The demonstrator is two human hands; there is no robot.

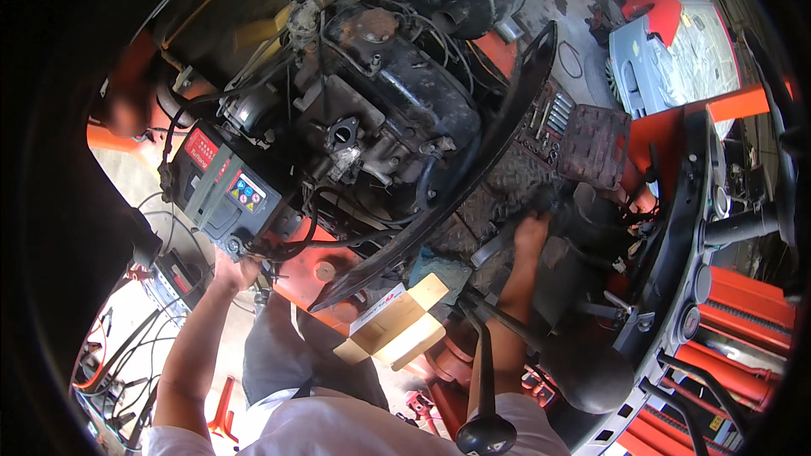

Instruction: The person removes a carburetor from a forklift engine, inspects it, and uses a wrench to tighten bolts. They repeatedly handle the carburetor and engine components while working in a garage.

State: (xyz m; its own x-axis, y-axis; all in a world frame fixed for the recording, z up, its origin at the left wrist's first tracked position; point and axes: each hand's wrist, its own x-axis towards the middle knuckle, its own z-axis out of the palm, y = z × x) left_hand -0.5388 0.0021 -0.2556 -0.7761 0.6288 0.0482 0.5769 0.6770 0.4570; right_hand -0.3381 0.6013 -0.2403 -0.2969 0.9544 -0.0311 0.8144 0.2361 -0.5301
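My left hand point(237, 272) is at the near corner of a dark battery point(226, 176) with a red and grey label and a strap across its top. Its fingers are bent by the terminal and cable there; what they pinch is hidden. My right hand point(531, 230) reaches forward over the dirty floor plate beside the engine. It looks closed, but its fingertips sink into shadow against a dark object I cannot make out. A grey metal bar point(497, 245) lies just left of that wrist. Past it sits an open socket set case point(591, 145) with several sockets.
A greasy engine point(397, 93) fills the middle, with a curved black panel edge point(456, 215) crossing in front. An open cardboard box point(397, 325) sits near my lap, beside a black-knobbed lever point(483, 371). Cables point(127, 363) trail at lower left. A covered car point(676, 51) stands far right.
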